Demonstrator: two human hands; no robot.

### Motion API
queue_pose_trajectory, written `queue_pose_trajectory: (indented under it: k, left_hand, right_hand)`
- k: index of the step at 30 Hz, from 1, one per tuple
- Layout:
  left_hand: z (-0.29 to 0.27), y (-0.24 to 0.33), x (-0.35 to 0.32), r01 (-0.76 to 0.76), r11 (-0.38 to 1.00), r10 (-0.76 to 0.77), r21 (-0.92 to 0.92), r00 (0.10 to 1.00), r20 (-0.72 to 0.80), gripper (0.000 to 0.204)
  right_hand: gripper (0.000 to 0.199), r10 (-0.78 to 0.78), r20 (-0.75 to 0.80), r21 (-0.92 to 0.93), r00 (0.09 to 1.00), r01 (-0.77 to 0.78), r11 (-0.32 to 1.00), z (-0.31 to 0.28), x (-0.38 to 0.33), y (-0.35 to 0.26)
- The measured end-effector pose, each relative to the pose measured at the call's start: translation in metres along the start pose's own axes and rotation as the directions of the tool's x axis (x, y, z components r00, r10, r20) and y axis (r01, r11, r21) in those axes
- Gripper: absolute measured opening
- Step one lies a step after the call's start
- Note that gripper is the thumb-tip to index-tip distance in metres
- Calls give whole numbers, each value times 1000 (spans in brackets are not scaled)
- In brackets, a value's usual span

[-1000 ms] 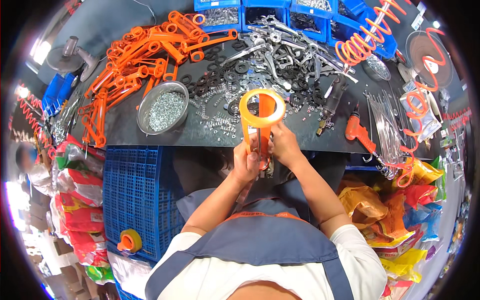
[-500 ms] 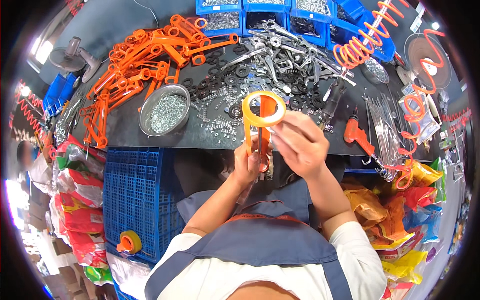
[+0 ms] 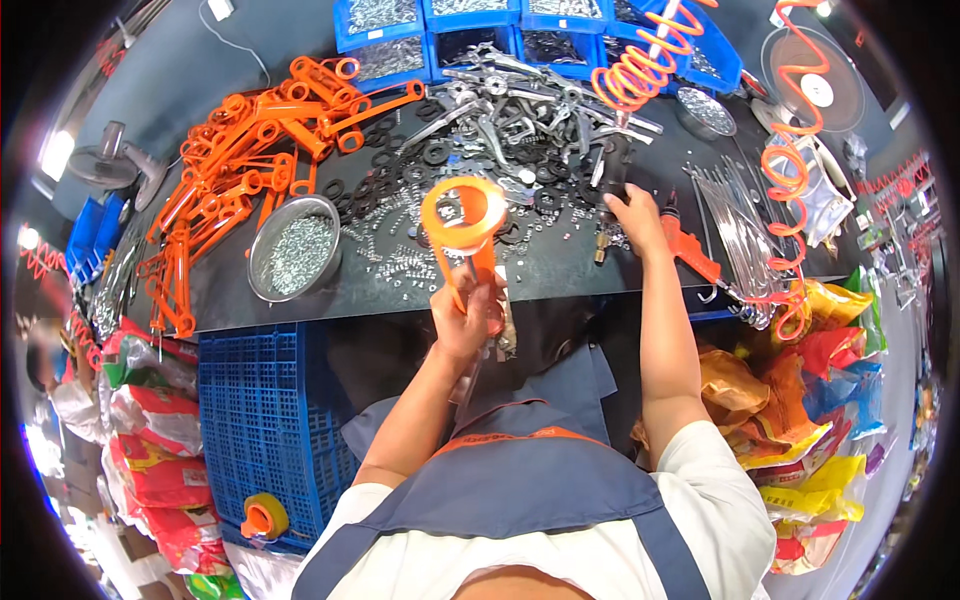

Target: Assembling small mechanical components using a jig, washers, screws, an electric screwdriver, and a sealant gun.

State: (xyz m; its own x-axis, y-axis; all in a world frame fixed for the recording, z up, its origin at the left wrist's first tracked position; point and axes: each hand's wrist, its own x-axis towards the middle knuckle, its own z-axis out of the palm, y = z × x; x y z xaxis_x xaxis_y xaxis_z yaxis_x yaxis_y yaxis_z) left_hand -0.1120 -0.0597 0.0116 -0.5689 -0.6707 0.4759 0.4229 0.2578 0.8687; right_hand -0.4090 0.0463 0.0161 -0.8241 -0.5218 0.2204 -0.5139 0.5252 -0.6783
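My left hand (image 3: 462, 318) is closed around the lower part of an orange caulking gun frame (image 3: 474, 236), held upright over the table's front edge with its ring end up. My right arm stretches forward to the right. There, the fingers of my right hand (image 3: 636, 217) are closed on a black pneumatic screwdriver (image 3: 616, 162), whose tip with a brass-coloured part points toward me. An orange coiled hose (image 3: 640, 75) hangs just above the tool. Small springs and nuts lie scattered behind the frame.
Orange frames (image 3: 235, 165) pile up at left behind a metal bowl of small parts (image 3: 294, 248). Metal levers (image 3: 500, 110) and black rings lie at centre below blue bins (image 3: 470, 48). An orange power tool (image 3: 690, 246) and metal rods (image 3: 735, 225) lie right. A blue crate (image 3: 255, 400) stands below.
My right hand has left the orange frame's ring and reached right to the black screwdriver. My left hand still holds the frame, whose ring now tilts more toward me. The view has shifted.
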Motion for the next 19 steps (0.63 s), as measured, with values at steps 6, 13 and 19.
queue_pose_trajectory:
  k: [6,13,19]
  left_hand:
    - [-2,-4,-3,18,995,-15,-100,999,30,17]
    - [-5,-13,-10,35,974,-35,-224,999,8,23]
    - [-15,-26,-14,71,977,-49,-204,993,107,35]
  right_hand:
    - [29,59,484,701,873,-427,571,8,19,8]
    - [32,-134,47,997,990,-55,-57,20,-29,-66]
    - [85,-327,-146,873,934,277,402,57,2,-73]
